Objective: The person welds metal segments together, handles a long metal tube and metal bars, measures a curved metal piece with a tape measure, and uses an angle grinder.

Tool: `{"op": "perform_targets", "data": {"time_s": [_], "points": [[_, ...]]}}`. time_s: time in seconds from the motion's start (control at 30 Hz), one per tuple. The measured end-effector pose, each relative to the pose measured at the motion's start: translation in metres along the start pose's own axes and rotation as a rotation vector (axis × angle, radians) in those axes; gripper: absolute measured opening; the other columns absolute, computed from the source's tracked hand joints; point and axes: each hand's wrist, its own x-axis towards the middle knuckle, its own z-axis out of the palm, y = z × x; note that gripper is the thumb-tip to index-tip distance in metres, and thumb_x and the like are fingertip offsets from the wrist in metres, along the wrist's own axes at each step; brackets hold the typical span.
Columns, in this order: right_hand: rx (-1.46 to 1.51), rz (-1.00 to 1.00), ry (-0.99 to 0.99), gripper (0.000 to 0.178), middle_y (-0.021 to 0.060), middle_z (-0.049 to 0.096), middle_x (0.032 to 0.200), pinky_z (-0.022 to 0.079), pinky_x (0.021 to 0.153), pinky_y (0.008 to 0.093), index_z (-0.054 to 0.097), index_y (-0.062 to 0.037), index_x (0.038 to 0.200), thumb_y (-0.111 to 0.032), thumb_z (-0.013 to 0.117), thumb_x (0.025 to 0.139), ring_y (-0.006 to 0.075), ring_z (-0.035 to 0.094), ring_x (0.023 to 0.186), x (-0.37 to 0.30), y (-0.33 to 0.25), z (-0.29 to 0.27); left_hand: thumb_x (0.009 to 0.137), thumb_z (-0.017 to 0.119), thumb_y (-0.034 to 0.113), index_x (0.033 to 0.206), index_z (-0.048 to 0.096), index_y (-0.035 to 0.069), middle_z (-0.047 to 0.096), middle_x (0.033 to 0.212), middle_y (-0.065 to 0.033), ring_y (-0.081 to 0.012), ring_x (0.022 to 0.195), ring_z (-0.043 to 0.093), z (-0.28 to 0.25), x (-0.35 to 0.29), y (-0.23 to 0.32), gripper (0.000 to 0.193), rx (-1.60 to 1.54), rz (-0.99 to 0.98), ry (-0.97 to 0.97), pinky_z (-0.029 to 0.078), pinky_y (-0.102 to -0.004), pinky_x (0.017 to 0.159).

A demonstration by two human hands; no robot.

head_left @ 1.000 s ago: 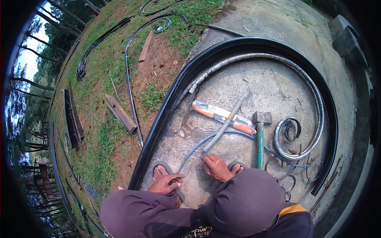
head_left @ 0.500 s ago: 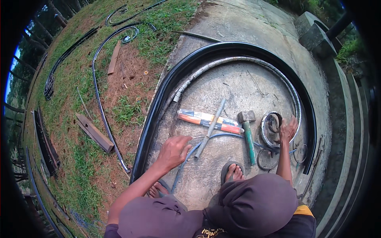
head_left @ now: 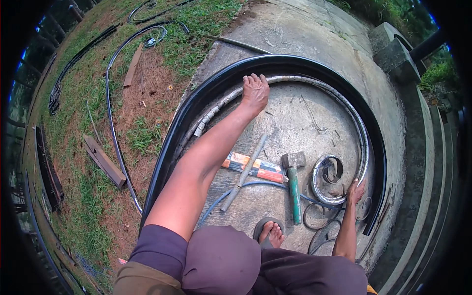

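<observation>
The left hand (head_left: 256, 93) lies over the top of the silver metal scroll (head_left: 295, 78) and the right hand (head_left: 356, 191) touches its low side, wide apart, maybe to keep it steady inside the curved black strip (head_left: 295, 63), though I can't tell if the half-hidden fingers grip it.

Soft outdoor daylight is falling brightly on the concrete (head_left: 290, 113) and grass (head_left: 98, 216), glinting in pale highlights along the curled metal strip (head_left: 365, 142) and casting faint shadows, while the fisheye lens is bowing the ledges (head_left: 425, 206) at right, blurring the dim trees (head_left: 44, 39) at left and blackening all 4 corners.
</observation>
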Motion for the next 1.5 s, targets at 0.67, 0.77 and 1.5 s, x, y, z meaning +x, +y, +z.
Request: {"op": "perform_targets", "data": {"time_s": [0.67, 0.77, 1.5], "points": [[0.034, 0.069, -0.038, 0.055, 0.0295, 0.061, 0.126, 0.043, 0.098, 0.0507, 0.048, 0.0002, 0.141, -0.029, 0.056, 0.095, 0.0479, 0.058, 0.115, -0.010, -0.022, -0.014, 0.087, 0.057, 0.009, 0.088, 0.067, 0.005, 0.072, 0.080, -0.0134, -0.0280, 0.077, 0.073, 0.024, 0.032, 0.001, 0.011, -0.076, 0.043, -0.255, 0.048, -0.0463, 0.085], [0.039, -0.005, 0.008, 0.052, 0.0306, 0.064, 0.118, 0.045, 0.093, 0.0516, 0.049, 0.0005, 0.140, -0.026, 0.055, 0.096, 0.0487, 0.061, 0.109, -0.016, -0.024, -0.012, 0.083, 0.059, 0.005, 0.096, 0.062, 0.002, 0.071, 0.085, -0.0164, -0.0307, 0.080, 0.072, 0.014, 0.019, -0.007, 0.014, -0.055, 0.028, -0.188, 0.044, -0.0496, 0.094], [0.085, 0.121, 0.043, 0.049, 0.0335, 0.065, 0.107, 0.049, 0.087, 0.0543, 0.049, 0.0036, 0.134, -0.018, 0.058, 0.091, 0.0501, 0.064, 0.098, -0.017, -0.040, -0.023, 0.085, 0.060, 0.007, 0.103, 0.064, 0.000, 0.070, 0.089, -0.0235, -0.0419, 0.090, 0.069, -0.051, -0.025, -0.060, 0.019, -0.251, -0.029, -0.353, 0.055, -0.0509, 0.080]]}}
